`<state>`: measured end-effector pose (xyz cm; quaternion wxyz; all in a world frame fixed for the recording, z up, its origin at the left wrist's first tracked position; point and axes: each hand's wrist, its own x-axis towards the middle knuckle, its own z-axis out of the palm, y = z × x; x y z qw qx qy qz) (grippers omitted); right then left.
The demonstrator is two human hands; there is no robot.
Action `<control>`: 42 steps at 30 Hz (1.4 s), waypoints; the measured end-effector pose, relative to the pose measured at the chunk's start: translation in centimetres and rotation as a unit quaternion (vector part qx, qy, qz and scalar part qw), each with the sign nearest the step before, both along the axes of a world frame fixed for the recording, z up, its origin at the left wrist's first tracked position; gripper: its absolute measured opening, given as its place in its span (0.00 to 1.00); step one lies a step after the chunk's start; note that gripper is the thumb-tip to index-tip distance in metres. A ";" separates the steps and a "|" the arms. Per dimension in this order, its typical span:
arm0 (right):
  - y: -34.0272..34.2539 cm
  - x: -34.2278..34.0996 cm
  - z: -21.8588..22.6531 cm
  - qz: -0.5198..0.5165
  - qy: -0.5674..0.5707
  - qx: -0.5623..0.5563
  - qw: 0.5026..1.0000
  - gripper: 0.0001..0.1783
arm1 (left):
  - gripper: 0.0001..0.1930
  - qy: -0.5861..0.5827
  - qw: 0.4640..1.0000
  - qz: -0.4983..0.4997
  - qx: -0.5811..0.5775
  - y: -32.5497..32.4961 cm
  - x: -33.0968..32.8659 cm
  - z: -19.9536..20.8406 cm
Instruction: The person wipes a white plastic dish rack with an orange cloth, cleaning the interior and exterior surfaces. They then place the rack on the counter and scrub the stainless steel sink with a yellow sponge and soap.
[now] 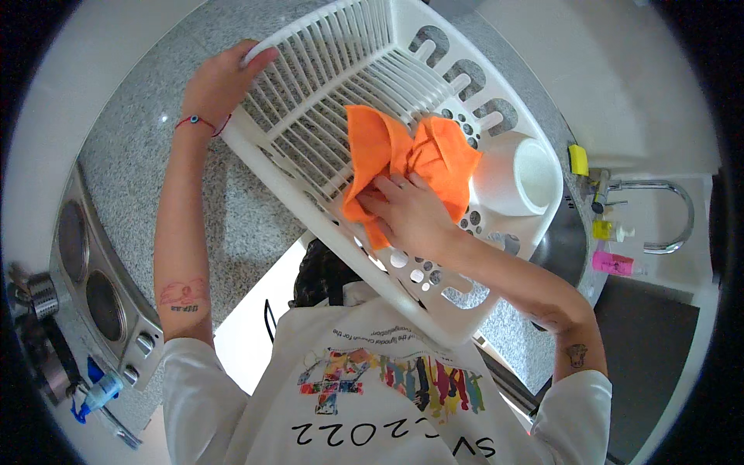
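Note:
A white plastic dish rack [310, 108] lies tilted across the grey speckled counter, close against my body. My left hand [221, 85] grips its upper left rim, fingers wrapped over the edge. Inside the rack, my right hand [411, 213] presses an orange cloth [446, 159] against the slatted base, the cloth bunched around its fingers. Some of those fingertips are hidden in the folds. A white cylindrical cup-like holder [515, 174] sits at the rack's right end, beside the cloth.
Right of the rack are a sink [562, 244], a curved faucet [670, 209], a yellow sponge [578, 160], a yellow bottle [608, 230] and a pink bottle [616, 263]. On the left are a hob [101, 287], pots [43, 294] and a blue spray bottle [101, 391].

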<state>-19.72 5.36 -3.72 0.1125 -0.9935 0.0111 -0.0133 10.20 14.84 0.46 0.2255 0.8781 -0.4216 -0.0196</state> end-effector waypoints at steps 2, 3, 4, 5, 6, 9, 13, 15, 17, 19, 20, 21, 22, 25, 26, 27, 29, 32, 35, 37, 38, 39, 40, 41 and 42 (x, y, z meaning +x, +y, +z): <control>-0.2 -0.2 -0.2 0.026 0.004 -0.020 0.999 0.20 | 0.25 -0.004 1.000 0.000 -0.003 0.1 0.0 -0.1; -0.3 -0.2 0.0 0.033 0.014 -0.026 0.999 0.20 | 0.26 -0.005 1.000 -0.002 -0.005 -0.2 0.0 -0.1; -0.3 -0.2 0.2 0.040 0.024 -0.032 0.998 0.21 | 0.26 -0.007 1.000 -0.005 -0.007 -0.3 -0.1 -0.1; 0.1 0.0 0.4 0.028 0.014 -0.039 0.999 0.21 | 0.27 -0.006 1.000 0.001 -0.005 -0.3 -0.2 -0.2; 0.5 0.3 0.4 0.016 0.004 -0.046 0.999 0.22 | 0.27 -0.006 1.000 0.006 -0.003 -0.4 -0.3 -0.2; 1.3 0.7 -0.3 -0.014 -0.012 -0.077 0.997 0.22 | 0.27 0.005 1.000 0.020 -0.008 -0.4 -0.3 -0.3; 0.5 0.7 0.0 0.013 0.027 -0.035 0.999 0.22 | 0.27 -0.002 1.000 0.005 -0.010 0.1 0.4 -0.4; -0.2 -0.4 0.0 0.061 0.049 -0.037 0.996 0.23 | 0.26 0.002 1.000 0.006 0.013 -0.2 0.0 0.0; -0.5 -0.7 -0.2 0.075 0.048 -0.041 0.995 0.23 | 0.26 0.012 1.000 0.011 0.025 -0.5 -0.5 0.6; 0.1 -0.1 -0.2 0.058 0.025 -0.041 0.997 0.23 | 0.26 0.030 0.999 0.020 0.034 -0.8 -1.0 1.3; 0.7 0.2 -0.1 0.039 0.030 -0.056 0.997 0.23 | 0.26 0.018 0.999 0.021 0.022 -1.1 -0.9 1.2; 1.6 0.5 -0.1 0.022 0.036 -0.066 0.997 0.24 | 0.26 0.006 1.000 0.023 0.016 -0.9 -0.8 0.7; 2.2 0.6 -0.1 0.005 0.041 -0.076 0.996 0.24 | 0.26 -0.005 1.000 0.025 0.010 -0.8 -0.7 0.2; 1.7 1.4 0.2 0.008 0.066 -0.095 0.993 0.23 | 0.25 -0.027 0.998 0.018 -0.050 -0.1 0.3 -0.2; 1.4 1.4 -0.4 0.013 0.048 -0.036 0.998 0.23 | 0.25 -0.027 0.999 0.015 -0.024 -0.2 0.3 -0.3; 0.8 1.3 -0.8 0.020 0.029 0.021 0.999 0.23 | 0.25 -0.029 1.000 0.013 -0.001 -0.4 0.2 0.0; 0.1 0.5 -1.0 0.010 0.037 0.118 0.992 0.24 | 0.26 -0.027 0.999 0.016 0.029 -0.5 -0.2 0.9; 0.3 0.5 1.3 -0.031 0.102 0.182 0.977 0.26 | 0.28 -0.013 0.999 0.022 0.035 -0.7 -0.5 0.9; 2.0 2.0 1.6 -0.073 0.093 0.149 0.982 0.26 | 0.29 -0.017 0.999 0.018 0.028 -0.9 0.0 0.1; 3.0 2.5 1.0 -0.117 0.065 0.161 0.978 0.26 | 0.29 -0.028 0.998 0.026 0.048 -1.1 -0.2 0.4; 3.0 2.4 0.6 -0.113 0.054 0.167 0.978 0.25 | 0.29 -0.015 0.999 0.016 0.041 -1.2 -0.1 0.4; 2.8 2.2 0.0 -0.107 0.047 0.172 0.978 0.23 | 0.30 0.002 0.999 0.008 0.035 -1.1 0.3 0.2; 2.4 1.8 -0.1 -0.098 0.039 0.171 0.980 0.22 | 0.30 0.017 1.000 0.005 0.024 -0.9 0.6 0.1; 2.1 1.0 0.1 -0.088 0.086 0.157 0.980 0.20 | 0.30 0.024 1.000 0.005 0.018 -0.8 0.8 -0.2; 1.6 0.5 0.8 -0.076 0.133 0.143 0.978 0.19 | 0.30 0.031 0.999 0.007 0.011 -0.6 1.0 -0.5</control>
